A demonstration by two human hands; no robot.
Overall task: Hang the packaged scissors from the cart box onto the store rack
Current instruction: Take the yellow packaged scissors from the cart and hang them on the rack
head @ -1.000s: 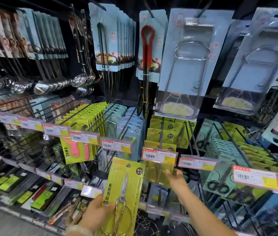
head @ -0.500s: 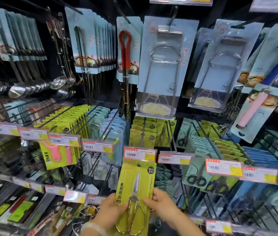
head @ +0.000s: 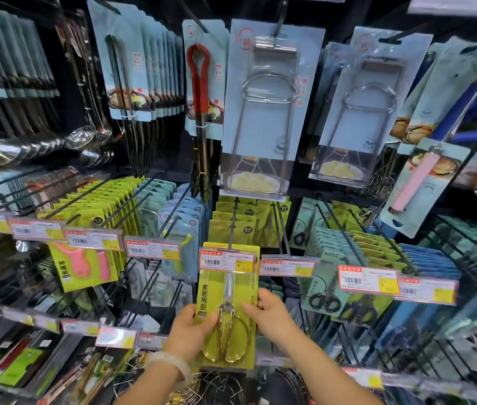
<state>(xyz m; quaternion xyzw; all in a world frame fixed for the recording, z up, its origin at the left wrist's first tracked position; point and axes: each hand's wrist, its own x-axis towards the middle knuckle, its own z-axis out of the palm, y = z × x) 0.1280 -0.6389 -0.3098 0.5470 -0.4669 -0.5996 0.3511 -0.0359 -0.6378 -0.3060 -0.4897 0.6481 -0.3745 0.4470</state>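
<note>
A yellow-green card pack with gold-handled scissors (head: 225,305) stands upright in front of the rack, its top tucked behind a red and white price tag (head: 227,261). My left hand (head: 189,331) grips its left edge. My right hand (head: 269,315) grips its right edge. A black rack hook (head: 232,226) runs back from that tag through several matching yellow-green packs (head: 232,226). Whether the held pack sits on the hook is hidden by the tag.
Neighbouring hooks carry other scissors packs, green at the left (head: 96,211), blue and green at the right (head: 357,247). Tongs and wire holders in blue cards (head: 263,112) hang above. Wire items (head: 222,384) lie below my hands. A white bracelet (head: 170,363) circles my left wrist.
The pack has risen from low on the left to the centre hook's price tag. My right hand left the rack and took the pack's right edge. The view shifted up and closer.
</note>
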